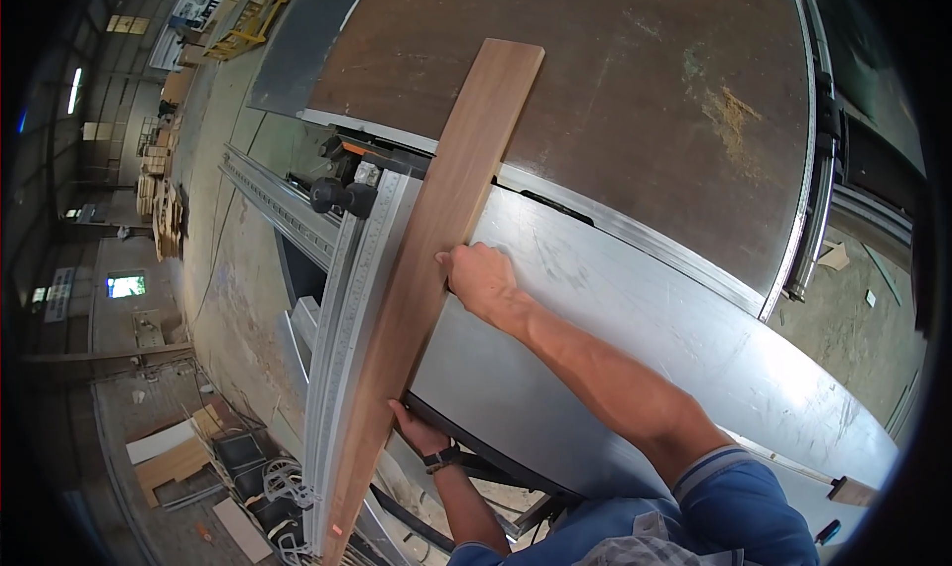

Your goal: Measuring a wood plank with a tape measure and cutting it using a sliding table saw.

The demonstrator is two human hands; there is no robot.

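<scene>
A long brown wooden board (428, 224) lies alongside a silver aluminium fence (369, 258) marked with a scale. Its far end rests over a large dark brown tabletop, and its near end runs down toward the lower left. At mid-length, my right hand (481, 280) is closed on the board's right edge, with a fingertip on the upper face. Closer to me, my left hand (421, 434), with a dark band at the wrist, grips the same edge. Its thumb shows against the board; the other fingers are partly hidden.
The brown tabletop (635, 90) carries a sawdust patch (736, 115). A smooth metal table (585, 288) lies right of the board, with a dark slot (555, 209) at its far edge. A black knob (327, 195) sits by the fence. Coiled cables (288, 482) lie lower left.
</scene>
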